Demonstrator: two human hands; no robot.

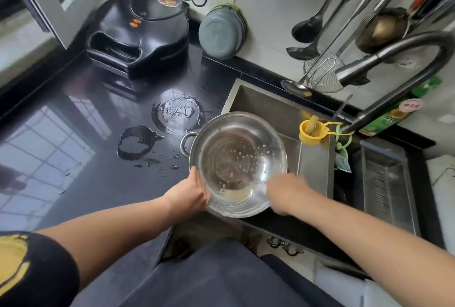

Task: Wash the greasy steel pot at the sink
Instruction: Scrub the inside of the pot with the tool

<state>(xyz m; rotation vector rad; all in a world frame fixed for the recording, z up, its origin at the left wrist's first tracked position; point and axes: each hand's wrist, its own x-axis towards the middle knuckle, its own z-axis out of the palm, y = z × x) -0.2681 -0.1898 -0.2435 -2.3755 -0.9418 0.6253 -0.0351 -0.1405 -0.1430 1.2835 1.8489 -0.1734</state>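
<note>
Holding the steel pot tilted toward the body over the near left corner of the sink, at the counter edge.

Left hand gripped the near-left rim, fingers curled round it. Right hand was at the near-right rim and blurred; whether it gripped the rim or only touched it could not be told. A little yellowish liquid pooled at the low side of the pot, with droplets on the inner wall. Judged step: early rinse, or tipping out greasy residue. The next move probably called for water from the tap and soap. The green bottle behind the tap carried a label, illegible. The black appliance bore a red label, also unreadable.
</note>
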